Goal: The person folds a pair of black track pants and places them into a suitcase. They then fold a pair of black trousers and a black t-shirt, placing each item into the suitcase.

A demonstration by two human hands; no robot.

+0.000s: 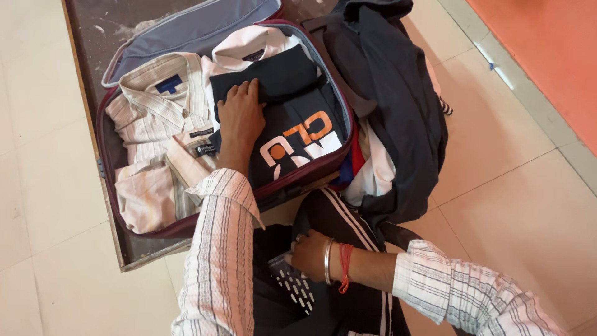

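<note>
Pressing our left hand (239, 118) flat, fingers spread, on the soft folded black T-shirt (292, 121) in the maroon suitcase (106, 155), we judge it light and floppy, best held at its folded edge, while our right hand (311, 255) pinches dark striped clothing (339, 218).

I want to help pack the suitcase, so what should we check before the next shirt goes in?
1. Left hand flat on the folded black T-shirt: ok.
2. Maroon suitcase lying open, lid back: ok.
3. Striped white shirts folded inside, left half: ok.
4. Right hand gripping the dark garment with white stripes below the suitcase: ok.
5. Dark jacket draped over the suitcase's right edge, rim covered: not ok.
6. Room left under the black T-shirt: cannot tell.
</note>
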